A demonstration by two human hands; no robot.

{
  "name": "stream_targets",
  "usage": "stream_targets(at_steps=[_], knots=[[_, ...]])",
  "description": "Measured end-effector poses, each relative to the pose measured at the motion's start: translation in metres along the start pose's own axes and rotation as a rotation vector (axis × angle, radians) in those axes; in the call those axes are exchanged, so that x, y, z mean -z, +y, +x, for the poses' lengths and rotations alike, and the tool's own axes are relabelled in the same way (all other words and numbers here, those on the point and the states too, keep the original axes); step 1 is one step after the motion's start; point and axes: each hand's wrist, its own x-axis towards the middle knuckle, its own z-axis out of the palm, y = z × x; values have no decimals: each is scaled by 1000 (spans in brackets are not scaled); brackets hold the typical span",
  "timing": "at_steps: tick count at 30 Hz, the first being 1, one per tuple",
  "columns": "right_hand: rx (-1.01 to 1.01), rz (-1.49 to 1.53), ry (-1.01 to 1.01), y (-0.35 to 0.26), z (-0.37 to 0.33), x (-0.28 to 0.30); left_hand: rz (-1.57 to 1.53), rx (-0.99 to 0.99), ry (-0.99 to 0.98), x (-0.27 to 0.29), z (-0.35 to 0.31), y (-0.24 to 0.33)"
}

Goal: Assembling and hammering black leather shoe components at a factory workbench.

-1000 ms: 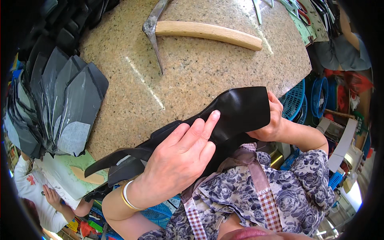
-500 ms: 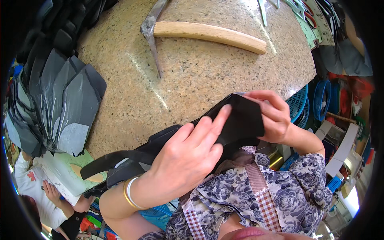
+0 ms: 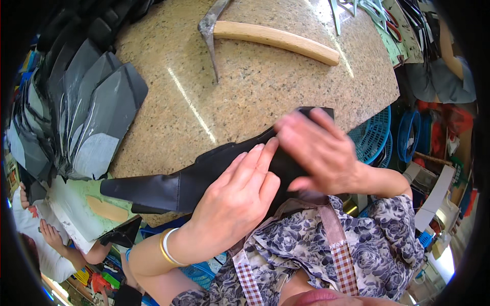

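A long black leather-like piece [image 3: 149, 191] with a stitched seam lies along the near edge of the stone-topped table, its narrow end toward the left. My left hand [image 3: 236, 189] rests on its middle, fingers stretched out flat and lying together, a gold and a white bangle on the wrist. Over the wider right end is my right hand [image 3: 321, 150], somewhat smeared by motion, its thumb and fingers spread. The fold of black material under the right palm is mostly hidden; a corner shows beyond the fingers.
On the speckled stone tabletop [image 3: 168, 122] lies a hammer [image 3: 275, 41] with a wooden handle. Dark grey cut pieces [image 3: 97, 112] are stacked at the left. Scissors [image 3: 392, 24] lie at the far right, blue baskets [image 3: 375, 135] below the right edge. Another person's hand [image 3: 52, 236] is at lower left.
The right end of the black piece, held up in my right hand before, is now down flatter with that hand spread over it. The left end has turned and straightened. The view shifted slightly.
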Motion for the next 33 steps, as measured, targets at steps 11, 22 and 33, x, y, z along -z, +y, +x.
stream_targets(at_steps=[11,22,33], knots=[[119,208,151,0,18,3,267,52,231,3,-46,-14],[-173,685,60,-47,83,-23,-368,602,785,4,-96,-56],[61,563,-135,-46,81,-20,-522,435,647,-6,-88,-90]])
